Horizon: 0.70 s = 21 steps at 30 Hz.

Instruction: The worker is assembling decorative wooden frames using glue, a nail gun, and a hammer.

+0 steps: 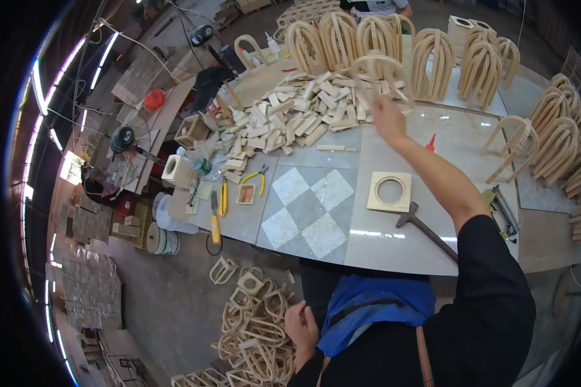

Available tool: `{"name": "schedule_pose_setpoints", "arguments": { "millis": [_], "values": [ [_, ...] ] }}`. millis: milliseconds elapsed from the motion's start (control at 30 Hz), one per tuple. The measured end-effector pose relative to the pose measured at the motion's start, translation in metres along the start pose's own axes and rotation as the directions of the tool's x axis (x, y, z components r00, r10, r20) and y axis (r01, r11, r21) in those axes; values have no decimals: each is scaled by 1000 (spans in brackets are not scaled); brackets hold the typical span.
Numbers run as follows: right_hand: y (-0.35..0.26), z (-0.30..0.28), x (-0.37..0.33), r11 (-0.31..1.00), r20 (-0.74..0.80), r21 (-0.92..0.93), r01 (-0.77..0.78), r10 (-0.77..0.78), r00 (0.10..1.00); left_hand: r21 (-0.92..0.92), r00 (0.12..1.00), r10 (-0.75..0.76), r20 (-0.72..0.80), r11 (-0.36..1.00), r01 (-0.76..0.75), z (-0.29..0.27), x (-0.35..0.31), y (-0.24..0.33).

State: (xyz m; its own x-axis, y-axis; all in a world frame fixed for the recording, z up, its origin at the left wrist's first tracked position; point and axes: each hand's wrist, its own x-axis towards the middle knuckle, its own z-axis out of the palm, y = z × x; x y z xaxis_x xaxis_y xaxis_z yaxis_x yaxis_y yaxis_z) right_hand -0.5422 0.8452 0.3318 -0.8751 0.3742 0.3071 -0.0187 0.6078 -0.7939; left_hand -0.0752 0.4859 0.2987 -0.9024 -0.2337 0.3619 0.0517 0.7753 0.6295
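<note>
My right hand is stretched over the far side of the table, closed on a bent-wood arch. Both are smeared by motion. Low by my lap, my left hand hangs with its fingers loosely apart and nothing seen in them. Beside it, a heap of bent-wood arch frames lies on the floor. On the table below my right arm are a square wooden block with a round hole and a hammer. A red-tipped thing shows just past my forearm.
Small wood blocks are piled on the table's far left. Stacked arches line the far edge, with more at the right. Pliers, yellow-handled tools and a nail gun lie about. Another person is beyond.
</note>
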Motion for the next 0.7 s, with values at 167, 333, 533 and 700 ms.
{"name": "schedule_pose_setpoints", "arguments": {
  "millis": [167, 333, 533, 700],
  "values": [
    [-94, -38, -145, 882, 380, 121, 455, -465, 800, 103, 822, 568, 39, 816, -569, 13, 79, 73],
    [-112, -49, -223, 778, 681, 396, 487, -605, 413, 391, 746, 638, 190, 648, -654, 20, 143, 153],
    [-117, -66, -258, 720, 767, 166, 674, -524, 371, 365, 868, 347, 356, 803, -471, 21, 155, 149],
    [-96, -107, -265, 804, 242, 470, 365, -515, 823, 236, 890, 231, 393, 910, -341, 33, 179, 101]
  ]
}}
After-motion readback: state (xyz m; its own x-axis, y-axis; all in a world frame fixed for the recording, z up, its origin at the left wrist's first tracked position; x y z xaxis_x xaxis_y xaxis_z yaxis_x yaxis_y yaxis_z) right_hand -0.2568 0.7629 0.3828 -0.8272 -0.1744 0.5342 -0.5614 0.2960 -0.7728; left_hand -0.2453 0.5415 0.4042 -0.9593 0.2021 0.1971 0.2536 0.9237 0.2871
